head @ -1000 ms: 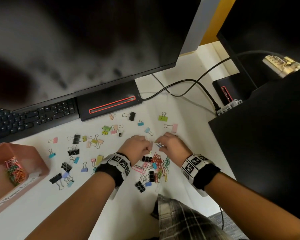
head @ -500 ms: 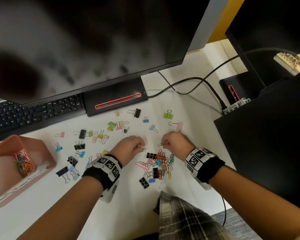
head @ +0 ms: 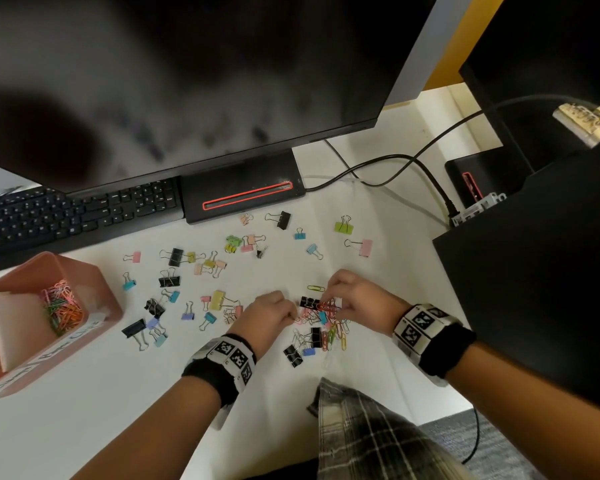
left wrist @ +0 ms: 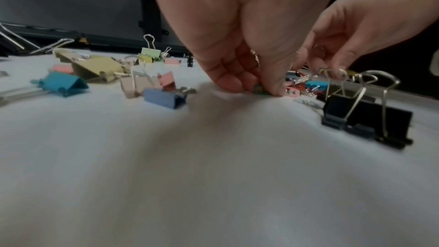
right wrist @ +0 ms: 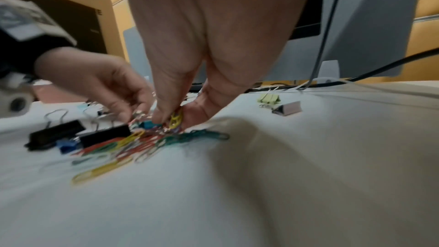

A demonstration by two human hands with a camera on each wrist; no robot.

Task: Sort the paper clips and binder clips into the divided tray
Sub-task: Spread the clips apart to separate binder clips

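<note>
A heap of coloured paper clips (head: pixel 329 329) lies on the white desk, mixed with a few black binder clips (head: pixel 309 301). My right hand (head: pixel 330 301) reaches into the heap's far side and pinches a few yellow paper clips (right wrist: pixel 175 118) between thumb and fingers. My left hand (head: pixel 293 315) is at the heap's left edge, its fingertips (left wrist: pixel 273 89) pinching a small greenish paper clip (left wrist: pixel 259 88) against the desk. The pink divided tray (head: pixel 97 296) stands at the far left, and one compartment holds paper clips (head: pixel 61 306). Coloured binder clips (head: pixel 219 299) are scattered between tray and hands.
A monitor base (head: pixel 243 195) and a black keyboard (head: pixel 66 216) lie behind the clips. Cables (head: pixel 395 161) run at the back right. A black box (head: pixel 534 271) borders the right side. One loose yellow paper clip (head: pixel 316 288) lies just beyond the heap.
The hands, which met over one clip beyond the heap, have parted and come back onto the heap. Each now pinches clips there.
</note>
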